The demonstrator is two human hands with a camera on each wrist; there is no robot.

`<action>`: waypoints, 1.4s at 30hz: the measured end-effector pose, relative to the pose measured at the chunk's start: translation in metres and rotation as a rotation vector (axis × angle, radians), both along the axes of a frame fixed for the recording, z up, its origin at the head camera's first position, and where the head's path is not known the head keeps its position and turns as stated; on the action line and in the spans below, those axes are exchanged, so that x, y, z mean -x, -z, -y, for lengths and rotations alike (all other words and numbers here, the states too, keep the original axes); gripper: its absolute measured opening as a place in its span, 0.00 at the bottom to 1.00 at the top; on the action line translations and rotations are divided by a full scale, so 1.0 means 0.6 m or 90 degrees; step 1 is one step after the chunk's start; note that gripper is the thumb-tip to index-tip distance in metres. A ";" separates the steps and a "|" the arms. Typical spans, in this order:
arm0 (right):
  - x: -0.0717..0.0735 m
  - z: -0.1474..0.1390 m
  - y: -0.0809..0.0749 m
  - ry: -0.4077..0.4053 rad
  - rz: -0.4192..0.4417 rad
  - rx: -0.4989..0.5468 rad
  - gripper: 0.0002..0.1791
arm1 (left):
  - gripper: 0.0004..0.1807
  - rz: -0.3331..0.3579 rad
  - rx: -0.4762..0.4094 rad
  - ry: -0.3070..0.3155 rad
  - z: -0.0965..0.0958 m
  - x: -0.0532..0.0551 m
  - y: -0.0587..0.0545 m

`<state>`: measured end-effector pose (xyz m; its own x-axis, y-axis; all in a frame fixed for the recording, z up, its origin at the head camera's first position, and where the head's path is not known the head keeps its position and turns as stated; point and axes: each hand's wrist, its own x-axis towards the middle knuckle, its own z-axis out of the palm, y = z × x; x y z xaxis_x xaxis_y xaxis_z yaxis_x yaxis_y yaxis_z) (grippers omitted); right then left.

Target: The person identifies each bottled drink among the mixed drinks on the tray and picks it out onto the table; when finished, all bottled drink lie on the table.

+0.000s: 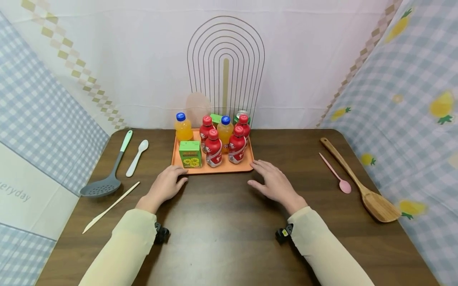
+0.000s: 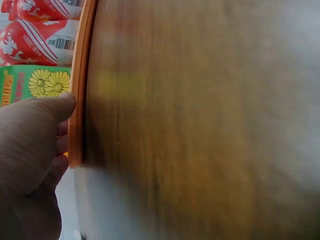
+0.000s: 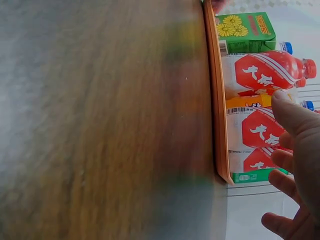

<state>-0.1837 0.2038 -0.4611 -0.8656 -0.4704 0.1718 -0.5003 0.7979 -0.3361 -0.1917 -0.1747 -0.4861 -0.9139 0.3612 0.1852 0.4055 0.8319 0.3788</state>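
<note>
An orange tray (image 1: 218, 171) stands at the back of the table, holding several drinks. My left hand (image 1: 164, 187) is at its front left corner, fingertips touching the rim and thumb out to the side. In the left wrist view the thumb (image 2: 62, 104) overlaps the tray's rim. My right hand (image 1: 273, 183) is beside the front right corner, fingers loosely extended; the right wrist view shows them spread around nothing. Nearest my left hand is a green drink carton (image 1: 190, 155). Red bottles (image 1: 214, 153) and orange juice bottles (image 1: 184, 129) with blue caps stand around it.
On the left lie a grey slotted turner (image 1: 101, 186), a white spoon (image 1: 136, 159) and a thin cream stick (image 1: 111, 207). A pink spoon (image 1: 344, 186) and a wooden spatula (image 1: 379, 204) lie on the right. Cloth curtains hang behind and beside the table.
</note>
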 end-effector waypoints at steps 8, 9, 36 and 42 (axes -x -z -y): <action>0.018 0.014 0.002 0.018 0.017 0.051 0.34 | 0.08 -0.006 -0.060 -0.016 0.005 0.025 0.019; 0.021 0.016 0.001 0.020 0.017 0.060 0.34 | 0.07 -0.008 -0.068 -0.021 0.006 0.026 0.021; 0.127 0.096 -0.079 0.093 -0.089 0.353 0.26 | 0.05 0.040 -0.126 -0.050 0.004 0.043 0.030; 0.139 0.101 -0.074 0.089 -0.059 0.384 0.24 | 0.05 0.047 -0.126 -0.055 0.003 0.044 0.029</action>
<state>-0.2669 0.1431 -0.4169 -0.8811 -0.1502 0.4485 -0.4530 0.5411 -0.7086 -0.2179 -0.1765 -0.5035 -0.9537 0.2439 0.1760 0.3008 0.7689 0.5641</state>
